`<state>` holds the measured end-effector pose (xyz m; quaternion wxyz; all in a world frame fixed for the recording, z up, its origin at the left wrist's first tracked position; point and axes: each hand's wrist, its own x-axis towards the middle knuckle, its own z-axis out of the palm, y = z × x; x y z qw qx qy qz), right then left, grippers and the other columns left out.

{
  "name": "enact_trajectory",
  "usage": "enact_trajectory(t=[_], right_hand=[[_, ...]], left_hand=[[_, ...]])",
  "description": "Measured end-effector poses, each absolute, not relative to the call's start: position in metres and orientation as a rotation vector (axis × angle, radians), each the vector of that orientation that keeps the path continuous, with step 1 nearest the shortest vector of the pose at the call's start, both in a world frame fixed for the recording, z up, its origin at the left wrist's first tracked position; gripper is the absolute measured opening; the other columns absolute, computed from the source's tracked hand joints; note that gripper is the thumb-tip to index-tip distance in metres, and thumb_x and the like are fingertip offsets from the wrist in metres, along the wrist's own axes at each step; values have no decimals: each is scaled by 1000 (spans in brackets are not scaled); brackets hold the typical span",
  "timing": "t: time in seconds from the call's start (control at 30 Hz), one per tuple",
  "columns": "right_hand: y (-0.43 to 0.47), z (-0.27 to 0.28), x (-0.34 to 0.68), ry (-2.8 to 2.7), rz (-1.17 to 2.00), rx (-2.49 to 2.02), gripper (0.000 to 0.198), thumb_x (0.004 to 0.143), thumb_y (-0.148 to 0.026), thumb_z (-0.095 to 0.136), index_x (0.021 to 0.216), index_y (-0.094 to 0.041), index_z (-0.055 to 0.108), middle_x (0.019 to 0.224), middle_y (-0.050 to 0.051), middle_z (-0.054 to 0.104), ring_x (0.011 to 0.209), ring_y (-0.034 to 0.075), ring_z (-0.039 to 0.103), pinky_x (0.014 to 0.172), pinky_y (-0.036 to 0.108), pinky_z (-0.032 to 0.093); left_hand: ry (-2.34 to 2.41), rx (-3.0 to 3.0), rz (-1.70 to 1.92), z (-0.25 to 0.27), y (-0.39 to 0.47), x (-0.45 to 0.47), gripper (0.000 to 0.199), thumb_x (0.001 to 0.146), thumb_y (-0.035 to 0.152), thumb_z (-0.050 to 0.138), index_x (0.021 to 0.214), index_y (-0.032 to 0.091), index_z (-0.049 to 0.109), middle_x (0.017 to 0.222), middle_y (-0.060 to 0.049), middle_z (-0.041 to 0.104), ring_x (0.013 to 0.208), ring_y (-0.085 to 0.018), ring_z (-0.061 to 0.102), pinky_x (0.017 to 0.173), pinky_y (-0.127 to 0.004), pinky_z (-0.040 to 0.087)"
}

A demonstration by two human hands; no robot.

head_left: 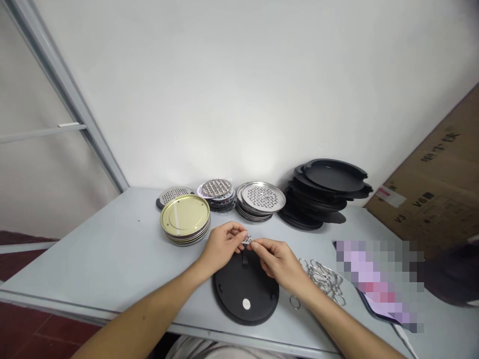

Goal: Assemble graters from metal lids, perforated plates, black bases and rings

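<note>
My left hand (223,245) and my right hand (277,260) meet in front of me, both closed in a pinch on a small shiny metal piece (249,239). Fingers cover most of it, so its exact shape cannot be made out. Just beneath them a round black disc (247,286) lies on the table, with a white round sticker low on its face and a short black strap (245,258) near its top edge. To the right of my right hand is a pile of metal rings and bent wire pieces (324,279). One loose metal ring (295,302) lies beside my right forearm.
Along the wall stand a stack of gold-coloured round lids (185,217), a grey-rimmed grater disc (175,194), stacked grater plates (217,189), silver perforated discs (262,199) and black round trays (333,177). A phone (377,294) with a cable and a cardboard box (430,184) are at the right.
</note>
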<state>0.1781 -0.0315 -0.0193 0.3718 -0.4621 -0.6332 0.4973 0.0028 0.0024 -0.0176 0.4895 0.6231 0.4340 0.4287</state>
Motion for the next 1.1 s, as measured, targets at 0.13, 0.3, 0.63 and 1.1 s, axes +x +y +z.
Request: enact_trajectory(t=[0.13, 0.3, 0.63, 1.1], right_hand=[[-30, -20, 178, -1657, 1119, -1233, 36, 93, -45, 47, 76, -17, 60, 51, -6, 36, 43, 7, 32, 40, 19, 24], [-33, -19, 175, -1752, 1052, -1236, 36, 94, -45, 45, 79, -17, 63, 49, -5, 41, 40, 8, 39, 40, 20, 29], [-28, -11, 186, -1767, 652, -1191, 29, 83, -36, 64, 108, -20, 62, 101, 8, 64, 88, 20, 61, 66, 26, 51], [-16, -21, 186, -1598, 1164, -1161, 25, 84, -34, 62, 97, -15, 71, 70, 3, 68, 63, 15, 62, 64, 28, 51]], left_hand=[[1092, 1539, 1051, -13, 1, 2, 29, 87, 42, 55, 81, 14, 60, 63, 1, 57, 54, -10, 55, 50, -19, 43], [1005, 1648, 977, -6, -6, 4, 23, 86, 35, 58, 79, 14, 62, 67, 1, 59, 57, -9, 54, 55, -20, 43], [1066, 2105, 1113, -4, -7, 0, 12, 85, 25, 60, 81, 19, 69, 78, -1, 67, 70, -12, 58, 63, -22, 43], [1116, 1974, 975, -3, -1, -4, 19, 86, 32, 58, 81, 18, 69, 78, -1, 69, 73, -14, 61, 64, -22, 44]])
